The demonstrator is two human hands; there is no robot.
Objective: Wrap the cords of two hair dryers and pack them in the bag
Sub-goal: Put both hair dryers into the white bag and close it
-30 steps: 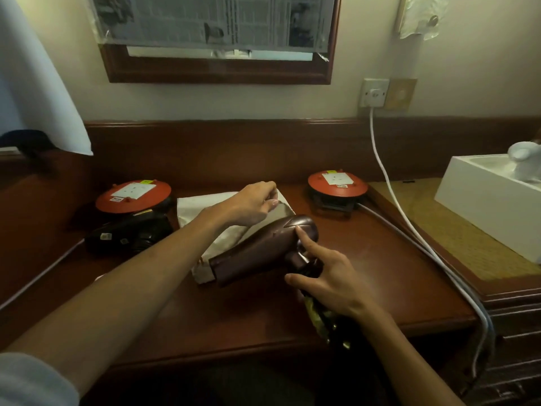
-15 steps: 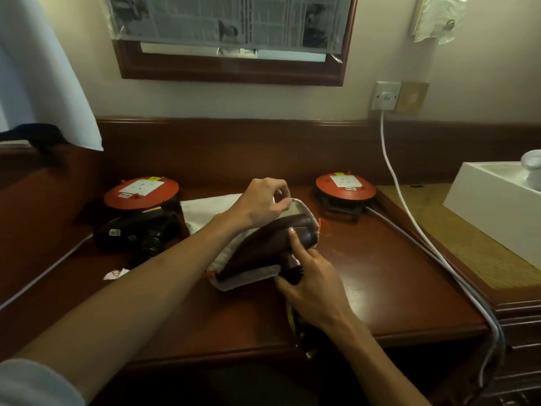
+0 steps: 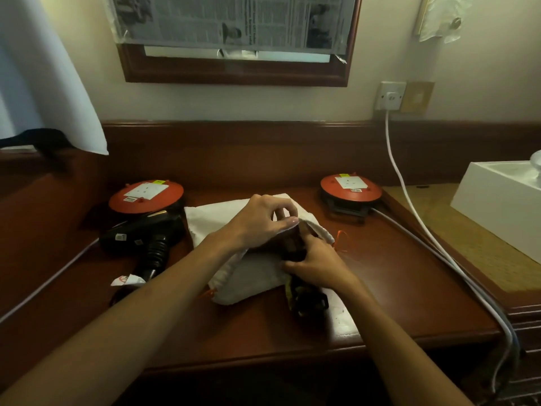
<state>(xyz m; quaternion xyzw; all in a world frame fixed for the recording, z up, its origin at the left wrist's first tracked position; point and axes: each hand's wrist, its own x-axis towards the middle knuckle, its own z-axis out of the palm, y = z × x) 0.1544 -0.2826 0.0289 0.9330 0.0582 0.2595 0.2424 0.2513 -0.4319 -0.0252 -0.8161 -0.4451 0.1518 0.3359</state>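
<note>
**First dryer going into the bag mouth, second waits at left**

Nearest the camera, at the front of the wooden desk [image 3: 380, 303], a dark bundle that looks like the wrapped cord [image 3: 307, 300] lies on the lower flap of the white drawstring bag [image 3: 251, 276], just under the right wrist. It seems to be outside the bag for now.

Just beyond it, the right hand [image 3: 316, 265] is curled round the dark rear end of the brown hair dryer [image 3: 292, 243], most of which is hidden inside the cloth. The dryer's long axis appears to run from the right hand away and leftward into the bag, so the push that seats it would go along that line.

Above and slightly left, the left hand [image 3: 263, 221] pinches the upper lip of the bag mouth between thumb and fingers, lifting it over the dryer. The orange drawstring [image 3: 341, 241] trails from the mouth on the right.

Left of the bag, well apart from both hands, the black hair dryer [image 3: 146, 238] lies on the desk, handle toward the camera. The left hand is the nearer one to it. Whether its cord is wrapped cannot be told.

Farther back sit two orange cable reels [image 3: 146, 196], one on each side, and a white cable [image 3: 409, 206] runs down from the wall socket [image 3: 390, 96].
</note>
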